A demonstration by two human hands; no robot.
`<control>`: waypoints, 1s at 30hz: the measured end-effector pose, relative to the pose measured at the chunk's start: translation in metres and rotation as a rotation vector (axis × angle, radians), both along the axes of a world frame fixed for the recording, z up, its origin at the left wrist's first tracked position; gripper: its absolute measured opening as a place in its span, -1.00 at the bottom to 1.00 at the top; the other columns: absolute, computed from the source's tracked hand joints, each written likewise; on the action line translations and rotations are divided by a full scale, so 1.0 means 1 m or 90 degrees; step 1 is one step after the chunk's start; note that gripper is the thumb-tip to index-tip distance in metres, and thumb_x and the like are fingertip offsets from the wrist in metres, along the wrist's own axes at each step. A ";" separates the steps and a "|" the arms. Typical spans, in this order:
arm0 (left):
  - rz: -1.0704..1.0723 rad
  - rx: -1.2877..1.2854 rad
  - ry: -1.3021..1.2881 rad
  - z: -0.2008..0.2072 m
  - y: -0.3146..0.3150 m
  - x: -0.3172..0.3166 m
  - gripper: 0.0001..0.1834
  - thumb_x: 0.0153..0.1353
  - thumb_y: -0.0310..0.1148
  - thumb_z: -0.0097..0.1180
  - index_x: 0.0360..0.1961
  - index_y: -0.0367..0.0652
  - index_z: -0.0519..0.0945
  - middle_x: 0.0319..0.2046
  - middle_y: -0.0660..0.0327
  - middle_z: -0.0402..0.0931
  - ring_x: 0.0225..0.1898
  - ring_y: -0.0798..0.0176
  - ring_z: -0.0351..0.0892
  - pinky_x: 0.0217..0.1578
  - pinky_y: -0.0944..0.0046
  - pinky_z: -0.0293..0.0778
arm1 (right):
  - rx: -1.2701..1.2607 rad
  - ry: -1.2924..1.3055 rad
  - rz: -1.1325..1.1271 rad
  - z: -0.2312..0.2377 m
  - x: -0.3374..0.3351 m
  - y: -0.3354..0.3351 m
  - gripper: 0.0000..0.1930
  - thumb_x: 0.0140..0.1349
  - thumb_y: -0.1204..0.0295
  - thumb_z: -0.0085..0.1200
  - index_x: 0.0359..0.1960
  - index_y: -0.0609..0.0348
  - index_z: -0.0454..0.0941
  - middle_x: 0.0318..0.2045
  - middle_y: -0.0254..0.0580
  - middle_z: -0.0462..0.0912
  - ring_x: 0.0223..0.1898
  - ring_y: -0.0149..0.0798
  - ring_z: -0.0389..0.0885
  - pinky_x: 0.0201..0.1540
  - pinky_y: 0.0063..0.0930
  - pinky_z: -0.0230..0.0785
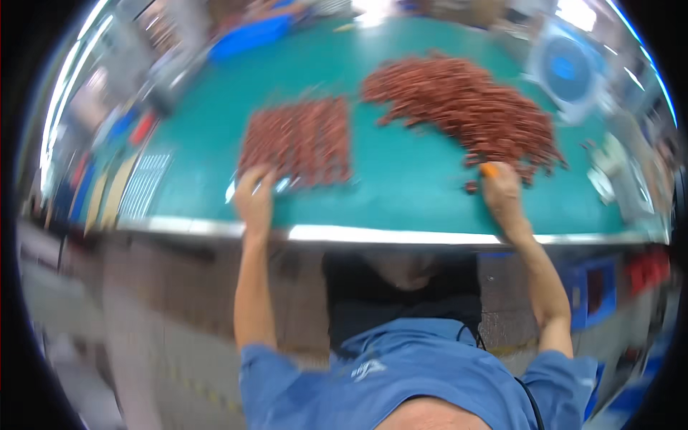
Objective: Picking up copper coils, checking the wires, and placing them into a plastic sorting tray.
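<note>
My left hand (256,197) is at the near left corner of a block of small reddish-brown pieces (297,140) lined up in rows. Its fingers are bent together at that corner. Shiny glints beside them suggest a clear edge under the block, but blur hides what they grip. Against the near end of a large loose heap of the same pieces (459,100) is my right hand (504,197), its fingers drawn together. Something orange (489,170) covers one fingertip. Whether a piece is between these fingers is hidden.
The green tabletop (408,193) has a pale metal front edge (365,234). A blue tray (251,36) lies at the far left, and a pale fan-like unit with a blue centre (564,67) stands at the far right. Slatted strips (147,185) lie at the left end; a blue crate (591,292) is below right.
</note>
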State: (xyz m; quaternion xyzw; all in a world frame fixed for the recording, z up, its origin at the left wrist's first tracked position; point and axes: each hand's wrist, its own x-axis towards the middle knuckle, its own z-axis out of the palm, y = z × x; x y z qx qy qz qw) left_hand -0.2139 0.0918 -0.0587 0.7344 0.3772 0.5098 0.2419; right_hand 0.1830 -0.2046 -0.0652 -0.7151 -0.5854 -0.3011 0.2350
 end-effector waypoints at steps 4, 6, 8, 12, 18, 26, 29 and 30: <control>0.023 -0.096 0.026 -0.023 0.003 -0.027 -0.83 0.14 -0.46 0.20 -0.28 -0.36 0.65 -0.31 0.14 0.66 -0.21 0.27 0.58 -0.09 0.29 0.43 | -0.003 0.034 0.039 -0.011 -0.008 0.016 -0.87 0.12 0.54 -0.01 -0.32 0.32 0.53 -0.23 0.00 0.54 -0.16 0.01 0.53 -0.08 -0.17 0.38; 0.019 -0.083 0.066 -0.015 -0.009 -0.022 -0.86 0.14 -0.50 0.19 -0.32 -0.38 0.61 -0.37 0.19 0.62 -0.28 0.31 0.53 -0.13 0.31 0.41 | -0.031 0.063 0.030 -0.003 -0.011 0.010 -0.86 0.16 0.53 -0.02 -0.30 0.33 0.54 -0.16 -0.04 0.53 -0.07 -0.03 0.50 -0.03 -0.21 0.37; -0.019 -0.112 -0.025 -0.012 -0.011 -0.015 -0.91 0.12 -0.53 0.19 -0.35 -0.34 0.63 -0.40 0.23 0.59 -0.30 0.36 0.51 -0.19 0.36 0.40 | -0.015 0.025 0.022 -0.002 -0.006 -0.001 -0.84 0.17 0.52 0.00 -0.27 0.33 0.55 -0.17 -0.06 0.52 -0.04 -0.04 0.48 0.00 -0.23 0.36; 0.002 0.127 0.122 0.041 0.075 -0.056 -0.86 0.24 -0.41 0.10 -0.38 -0.23 0.63 -0.44 0.19 0.60 -0.33 0.27 0.54 -0.23 0.29 0.43 | -0.030 0.041 0.028 0.002 -0.010 0.000 -0.82 0.14 0.54 0.01 -0.23 0.36 0.53 -0.15 -0.06 0.49 -0.04 -0.05 0.48 -0.01 -0.28 0.39; 0.125 0.249 0.031 0.238 0.136 -0.109 -0.75 0.33 -0.27 0.08 -0.26 -0.27 0.60 -0.39 0.23 0.60 -0.38 0.34 0.50 -0.28 0.32 0.40 | -0.004 0.049 0.050 0.004 -0.014 0.006 -0.83 0.10 0.58 0.03 -0.26 0.38 0.53 -0.22 -0.05 0.50 -0.12 -0.04 0.50 -0.08 -0.29 0.43; 0.023 -0.012 -0.074 0.023 -0.006 -0.034 -0.91 0.29 -0.49 0.10 -0.34 -0.30 0.54 -0.40 0.30 0.49 -0.34 0.44 0.44 -0.26 0.43 0.39 | -0.029 0.089 0.047 0.009 -0.014 0.001 -0.84 0.17 0.56 0.02 -0.25 0.40 0.53 -0.17 -0.02 0.52 -0.07 -0.03 0.51 0.00 -0.28 0.42; 0.006 -0.002 -0.097 -0.010 -0.012 -0.020 -0.93 0.29 -0.50 0.10 -0.31 -0.29 0.54 -0.41 0.32 0.50 -0.36 0.45 0.43 -0.28 0.44 0.39 | -0.030 0.088 0.043 0.012 -0.014 0.000 -0.85 0.16 0.56 0.03 -0.26 0.39 0.53 -0.14 -0.01 0.51 -0.07 -0.03 0.50 0.00 -0.30 0.42; 0.010 0.000 -0.099 -0.013 -0.011 -0.024 -0.93 0.29 -0.50 0.10 -0.31 -0.29 0.54 -0.41 0.32 0.50 -0.36 0.45 0.43 -0.28 0.44 0.39 | -0.034 0.101 0.041 0.014 -0.013 0.000 -0.85 0.16 0.56 0.04 -0.26 0.39 0.53 -0.13 -0.01 0.51 -0.06 -0.03 0.50 0.00 -0.30 0.42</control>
